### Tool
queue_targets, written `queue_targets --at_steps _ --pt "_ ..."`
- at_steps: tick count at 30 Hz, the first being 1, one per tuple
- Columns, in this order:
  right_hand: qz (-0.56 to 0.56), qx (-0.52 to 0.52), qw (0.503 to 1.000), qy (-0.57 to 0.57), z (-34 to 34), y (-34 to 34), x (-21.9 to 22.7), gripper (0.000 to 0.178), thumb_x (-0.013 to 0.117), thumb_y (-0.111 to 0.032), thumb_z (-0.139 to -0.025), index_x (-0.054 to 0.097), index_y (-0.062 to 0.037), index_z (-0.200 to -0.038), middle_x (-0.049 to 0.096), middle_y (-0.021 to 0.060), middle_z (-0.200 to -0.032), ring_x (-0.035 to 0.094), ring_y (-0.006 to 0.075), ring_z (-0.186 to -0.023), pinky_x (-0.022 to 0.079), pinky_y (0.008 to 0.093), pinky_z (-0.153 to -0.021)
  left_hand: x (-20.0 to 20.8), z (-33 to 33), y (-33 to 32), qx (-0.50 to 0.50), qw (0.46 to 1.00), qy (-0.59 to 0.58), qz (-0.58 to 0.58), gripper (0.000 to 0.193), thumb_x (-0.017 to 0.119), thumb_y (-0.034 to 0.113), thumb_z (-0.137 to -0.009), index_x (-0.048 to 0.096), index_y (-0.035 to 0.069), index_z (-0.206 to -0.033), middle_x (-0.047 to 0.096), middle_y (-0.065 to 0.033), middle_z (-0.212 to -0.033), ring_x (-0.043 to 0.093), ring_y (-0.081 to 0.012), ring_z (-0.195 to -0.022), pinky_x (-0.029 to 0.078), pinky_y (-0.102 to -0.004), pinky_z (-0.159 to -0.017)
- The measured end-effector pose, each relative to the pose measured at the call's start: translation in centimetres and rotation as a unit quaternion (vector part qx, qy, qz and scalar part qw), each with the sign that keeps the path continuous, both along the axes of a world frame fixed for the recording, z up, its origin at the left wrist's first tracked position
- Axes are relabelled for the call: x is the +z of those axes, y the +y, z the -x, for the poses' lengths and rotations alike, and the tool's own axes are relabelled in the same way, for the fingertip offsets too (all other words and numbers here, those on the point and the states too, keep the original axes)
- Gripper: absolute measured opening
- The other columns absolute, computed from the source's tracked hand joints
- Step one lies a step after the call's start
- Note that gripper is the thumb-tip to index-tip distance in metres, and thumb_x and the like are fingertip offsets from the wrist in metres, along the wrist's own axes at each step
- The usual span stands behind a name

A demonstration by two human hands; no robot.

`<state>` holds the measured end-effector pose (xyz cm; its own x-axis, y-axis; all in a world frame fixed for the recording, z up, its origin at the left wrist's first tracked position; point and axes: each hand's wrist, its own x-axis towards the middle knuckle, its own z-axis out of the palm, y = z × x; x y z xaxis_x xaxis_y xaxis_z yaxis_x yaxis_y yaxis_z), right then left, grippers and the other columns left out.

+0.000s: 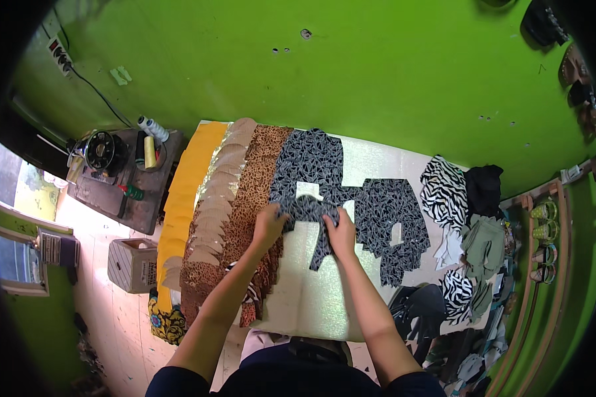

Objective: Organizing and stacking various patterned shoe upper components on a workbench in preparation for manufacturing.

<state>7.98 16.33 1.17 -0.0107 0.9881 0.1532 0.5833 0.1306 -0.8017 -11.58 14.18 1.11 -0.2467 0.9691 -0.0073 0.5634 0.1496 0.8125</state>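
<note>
My left hand (267, 225) and my right hand (341, 233) pinch the two ends of a small black-and-white patterned fabric piece (303, 209). It is stretched between them just above the table (318, 304). A narrow strip of the same print (320, 251) hangs or lies below it, beside my right hand; whether it is joined cannot be told. Behind my hands lies a larger cut piece in that print (311, 155). More matching pieces (391, 208) spread out to the right of my right hand. Overlapping leopard-print fabric pieces (261, 172) lie next to my left hand.
Tan pieces (228, 172) and yellow cloth (189, 175) cover the table's left side. Zebra-print cloth (445, 188), black cloth (420, 308) and olive cloth (483, 245) lie at the right. A sewing machine (100, 152) and thread cones (151, 152) stand far left, near a box (132, 264).
</note>
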Motion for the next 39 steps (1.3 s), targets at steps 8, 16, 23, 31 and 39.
queue_targets --at_steps 8,16,23,31,39 --pt "0.016 -0.016 0.998 -0.067 2.8 8.4 -0.7 0.033 0.068 -0.018 -0.073 0.054 -0.001 -0.098 0.059 0.0188 -0.089 0.054 0.0369 -0.087 0.044 0.0421 -0.074 -0.7 2.3 8.1 0.007 0.997 0.052 -0.05 0.028 0.064 0.012 -0.076 0.055 -0.002 -0.098 0.058 -0.018 -0.089 0.057 -0.0313 -0.084 0.044 -0.0363 -0.076" --pt "-0.026 -0.041 0.965 -0.257 1.3 8.8 -0.9 0.046 0.064 -0.033 -0.076 0.051 -0.0055 -0.111 0.05 0.0117 -0.11 0.043 0.0282 -0.105 0.032 0.043 -0.091 1.0 0.3 8.3 0.023 0.988 0.152 0.029 0.041 0.06 0.004 -0.076 0.046 0.003 -0.115 0.045 -0.0164 -0.114 0.048 -0.0308 -0.105 0.043 -0.0401 -0.082" --pt "-0.074 0.061 0.944 -0.316 -4.3 9.2 -1.9 0.019 0.049 -0.021 -0.087 0.058 -0.0074 -0.095 0.051 0.0111 -0.095 0.044 0.0284 -0.098 0.024 0.0511 -0.099 0.2 -3.9 6.6 -0.254 0.907 0.333 -0.042 0.046 0.046 0.033 -0.088 0.039 0.018 -0.131 0.03 -0.0044 -0.14 0.03 -0.0249 -0.127 0.021 -0.0466 -0.104" --pt "-0.119 0.105 0.948 -0.275 -8.0 9.1 0.8 0.013 0.048 -0.017 -0.087 0.055 -0.0062 -0.087 0.049 0.0101 -0.088 0.043 0.0279 -0.087 0.029 0.0431 -0.086 -1.5 -4.8 6.3 -0.27 0.901 0.339 0.009 0.05 0.035 0.048 -0.09 0.037 0.024 -0.133 0.025 -0.0021 -0.143 0.022 -0.0252 -0.132 0.014 -0.0519 -0.105" --pt "-0.126 0.13 0.965 -0.19 -11.5 5.7 7.8 0.015 0.048 -0.017 -0.087 0.053 -0.0033 -0.087 0.05 0.0115 -0.086 0.044 0.03 -0.084 0.035 0.0394 -0.08 3.6 -8.4 5.1 -0.256 0.956 0.144 0.004 0.05 0.046 0.04 -0.088 0.045 0.007 -0.125 0.039 -0.0143 -0.132 0.037 -0.0276 -0.122 0.028 -0.0419 -0.1"
